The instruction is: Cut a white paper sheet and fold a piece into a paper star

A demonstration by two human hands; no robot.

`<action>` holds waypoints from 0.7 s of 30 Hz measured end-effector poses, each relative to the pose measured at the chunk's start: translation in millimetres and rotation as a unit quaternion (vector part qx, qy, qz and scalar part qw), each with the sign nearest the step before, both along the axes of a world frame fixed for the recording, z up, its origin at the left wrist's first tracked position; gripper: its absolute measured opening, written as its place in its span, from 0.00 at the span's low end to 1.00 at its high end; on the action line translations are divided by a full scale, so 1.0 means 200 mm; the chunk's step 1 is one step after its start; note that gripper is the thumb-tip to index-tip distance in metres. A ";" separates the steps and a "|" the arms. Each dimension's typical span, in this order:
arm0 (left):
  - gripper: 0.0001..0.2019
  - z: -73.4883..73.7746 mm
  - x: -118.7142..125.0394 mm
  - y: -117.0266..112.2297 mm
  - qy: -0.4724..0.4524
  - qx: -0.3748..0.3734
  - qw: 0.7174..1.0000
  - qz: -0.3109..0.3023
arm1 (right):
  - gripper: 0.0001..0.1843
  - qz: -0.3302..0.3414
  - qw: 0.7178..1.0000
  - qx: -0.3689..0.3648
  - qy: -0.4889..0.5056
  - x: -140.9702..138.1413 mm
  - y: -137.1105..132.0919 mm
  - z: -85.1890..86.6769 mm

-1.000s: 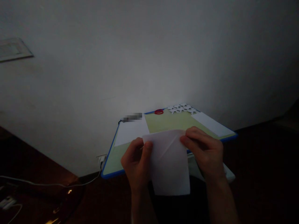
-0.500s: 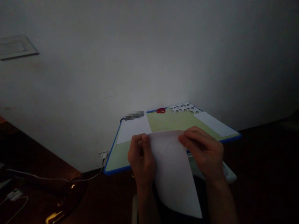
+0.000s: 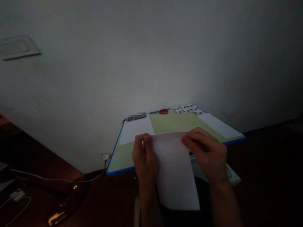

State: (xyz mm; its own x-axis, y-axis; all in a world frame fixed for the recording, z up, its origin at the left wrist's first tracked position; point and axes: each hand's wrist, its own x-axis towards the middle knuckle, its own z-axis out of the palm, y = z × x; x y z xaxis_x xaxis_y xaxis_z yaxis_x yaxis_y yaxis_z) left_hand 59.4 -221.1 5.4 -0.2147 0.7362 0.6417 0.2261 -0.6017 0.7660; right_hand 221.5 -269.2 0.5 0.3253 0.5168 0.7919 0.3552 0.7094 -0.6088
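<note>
A white sheet of paper [image 3: 177, 176] hangs between my two hands, above the near edge of a green table [image 3: 175, 123] with a blue rim. My left hand [image 3: 145, 159] pinches its upper left corner, thumb in front and fingers curled behind. At the upper right corner, my right hand [image 3: 208, 154] grips the paper between thumb and fingertips. The top edge runs nearly straight from hand to hand, and the lower part hangs loose over my lap.
On the table lie a white sheet [image 3: 136, 130] at left, another paper [image 3: 220, 125] at right, red-handled scissors [image 3: 163, 111] and several folded white paper pieces [image 3: 188, 109] at the back. A dark, blurred-out object [image 3: 136, 117] rests at the back left. The wall [image 3: 151, 56] stands behind; a cable [image 3: 59, 180] trails at left.
The hanging lower end of the sheet has risen a little and swung slightly left. My left hand has shifted slightly right; both hands keep their grip.
</note>
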 end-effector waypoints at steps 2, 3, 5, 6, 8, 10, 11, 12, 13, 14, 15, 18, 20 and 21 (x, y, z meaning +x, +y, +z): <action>0.15 -0.01 0.00 0.02 0.026 0.028 0.999 0.019 | 0.07 -0.006 1.000 -0.006 -0.004 0.01 0.00 -0.01; 0.14 -0.01 0.00 0.02 0.034 0.040 0.998 0.029 | 0.07 -0.012 1.000 -0.009 -0.008 0.01 0.00 -0.01; 0.12 -0.02 0.00 0.02 0.040 0.046 0.997 0.041 | 0.06 -0.025 1.000 -0.011 -0.014 0.02 0.00 -0.01; 0.12 -0.03 0.00 0.02 0.037 0.040 0.998 0.040 | 0.06 -0.028 0.999 -0.009 -0.017 0.02 0.00 0.00; 0.14 -0.04 0.01 0.01 0.021 0.020 0.999 0.031 | 0.06 -0.027 0.999 -0.005 -0.020 0.02 0.00 0.00; 0.17 -0.03 0.01 0.00 -0.004 0.001 1.000 0.023 | 0.07 -0.023 1.000 -0.007 -0.019 0.02 0.00 0.00; 0.19 -0.03 0.02 0.00 -0.015 -0.003 1.000 0.022 | 0.06 -0.021 1.000 -0.011 -0.019 0.01 0.00 0.00; 0.20 -0.02 0.02 0.00 -0.024 -0.003 1.000 0.020 | 0.06 -0.020 1.000 -0.014 -0.017 0.01 0.00 0.00; 0.21 -0.02 0.01 0.01 -0.028 0.001 0.999 0.017 | 0.06 -0.019 1.000 -0.016 -0.013 0.01 0.00 0.00; 0.22 -0.02 0.01 0.01 -0.027 0.007 1.000 0.011 | 0.06 -0.019 1.000 -0.017 -0.007 0.01 0.01 0.00; 0.23 -0.01 0.01 0.02 -0.024 0.013 1.000 0.004 | 0.06 -0.021 1.000 -0.017 0.001 0.01 0.01 0.00; 0.22 -0.02 -0.01 0.02 -0.017 0.016 0.999 -0.024 | 0.06 -0.031 0.999 -0.015 0.026 0.02 0.02 0.00; 0.20 -0.02 -0.01 0.02 -0.017 0.007 0.999 -0.042 | 0.06 -0.038 0.999 -0.015 0.032 0.02 0.02 -0.01; 0.20 -0.02 -0.01 0.02 -0.017 0.005 0.999 -0.047 | 0.06 -0.039 0.999 -0.016 0.031 0.02 0.02 -0.01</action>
